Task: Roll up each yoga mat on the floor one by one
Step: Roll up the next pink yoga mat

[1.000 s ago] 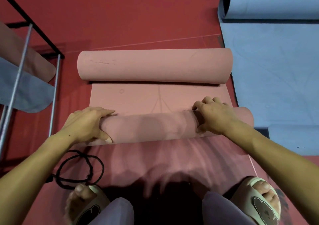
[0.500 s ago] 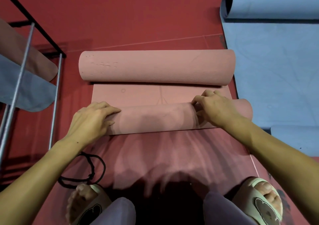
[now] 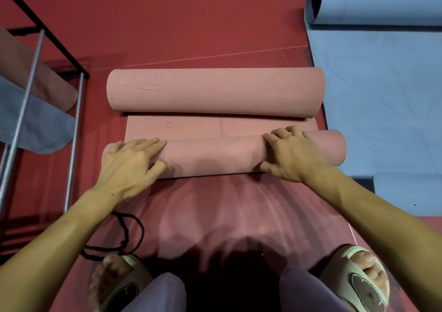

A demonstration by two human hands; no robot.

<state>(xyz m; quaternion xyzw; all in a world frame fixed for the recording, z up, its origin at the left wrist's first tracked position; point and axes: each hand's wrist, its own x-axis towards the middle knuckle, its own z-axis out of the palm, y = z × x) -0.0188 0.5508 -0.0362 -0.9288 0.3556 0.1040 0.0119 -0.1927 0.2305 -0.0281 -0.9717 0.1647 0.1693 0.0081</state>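
Observation:
A pink yoga mat lies across the red floor in front of me. Its near end is wound into a roll point(image 3: 215, 156), and its far end forms a thicker roll point(image 3: 215, 91). Only a narrow flat strip point(image 3: 191, 127) shows between the two. My left hand point(image 3: 129, 163) rests on the near roll's left end, fingers stretched along the top and thumb on the near side. My right hand point(image 3: 291, 156) grips the roll near its right end, fingers curled over the top.
A blue mat point(image 3: 382, 96) lies flat on the right, with a roll at its far end point(image 3: 378, 2) and another blue roll point(image 3: 406, 187) nearer me. A metal rack point(image 3: 26, 91) holding mats stands at left. A black cord point(image 3: 124, 235) lies by my slippered feet.
The near pink roll has moved away from me toward the far roll, and the flat strip between them has narrowed. My left hand's fingers have flattened onto the roll's top.

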